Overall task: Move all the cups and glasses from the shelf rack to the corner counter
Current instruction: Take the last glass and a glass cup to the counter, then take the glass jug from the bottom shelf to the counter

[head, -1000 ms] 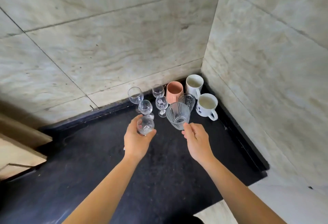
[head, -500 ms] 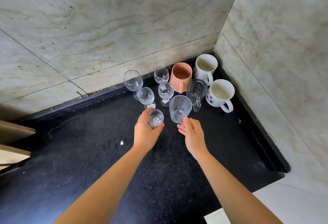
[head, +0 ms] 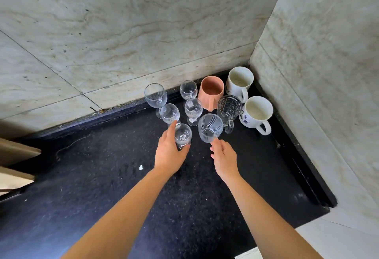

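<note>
Left hand (head: 170, 154) grips small stemmed glass (head: 183, 135) round the bowl, low at black counter (head: 123, 197). Right hand (head: 224, 156) fingertips touch etched tumbler (head: 210, 128) base just right of it, hold unclear. Beyond: wine glasses (head: 155, 95), glass mug (head: 229, 107), pink cup (head: 211, 91), white mugs (head: 239, 82), all empty, packed into the corner of the walls (head: 143, 33). Open counter nearer than the grip.

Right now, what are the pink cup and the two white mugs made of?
Pink cup: probably matte plastic or clay; dull, no shine. Back white mug and front white mug: likely glazed ceramic; thick opaque walls, blue printed patterns.
</note>
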